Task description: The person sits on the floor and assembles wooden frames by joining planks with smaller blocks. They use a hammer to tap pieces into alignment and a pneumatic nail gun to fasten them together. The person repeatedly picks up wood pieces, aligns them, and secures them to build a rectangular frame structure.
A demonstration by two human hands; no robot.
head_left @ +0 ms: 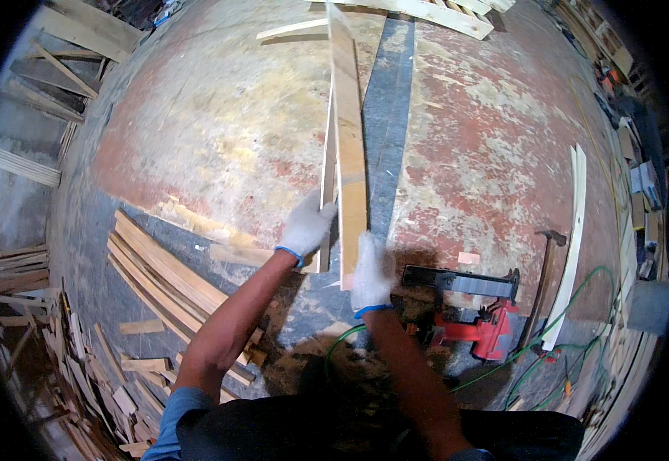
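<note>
**Two boards in hand, nailer waiting**

Worn red-and-grey concrete floor (219,131) fills the head view. Left hand (305,227), white-gloved, has its fingers closed round a thin pale wooden slat (327,165); right hand (370,273), also gloved, clasps the lower end of a broad long wooden board (348,123), both planks pointing away. Red nail gun (479,315) lies just right, unused; stacked slats (158,273) lie left. Judged so, joining is not begun.

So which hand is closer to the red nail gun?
Right. The right hand grips a plank just left of the red nail gun; the left hand is farther left, holding the thinner strip.
</note>
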